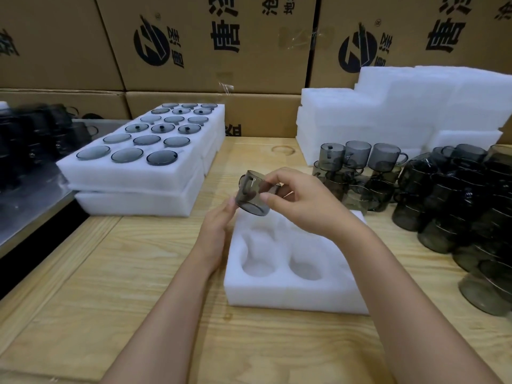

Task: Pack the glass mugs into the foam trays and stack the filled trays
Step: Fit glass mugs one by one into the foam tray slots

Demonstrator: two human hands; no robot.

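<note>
mug in hand: smoky glass mug [254, 193] held tilted above far end of the empty foam tray [293, 289], base facing cam, handle on upper left side; not in a pocket yet
right hand: right hand [302, 202] pinching mug by rim/upper wall w/ thumb + fingers, closed on it, carries the weight
left hand: left hand [219, 227] fingertips touching mug's lower left wall, light support only, fingers mostly straight; prob steadying/turning so handle lines up w/ the pocket notch
tray: sits on the desk [110, 286] right in front of person, pockets visible and all look empty; far pockets partly hidden by hands, can't confirm
step (judgement): early in this tray, first mug going in; likely a far pocket since mug hovers there
filled stack: filled foam trays [144, 162] stacked at left, top layer shows round glass pieces seated flush, some w/ dark knobs, others plain; parked out of work zone so next full tray can go on top
supply: loose mugs [360, 164] stacked near right of tray, bigger dark pile [457, 206] further right, all within right hand reach, hence right hand picks
spare foam: spare foam blocks [401, 112] piled at back right behind mugs
backdrop: cardboard cartons [210, 45] walled behind desk
risk: glass on glass in piles, tilted mug w/ pinch grip could slip; foam below would cushion
</note>
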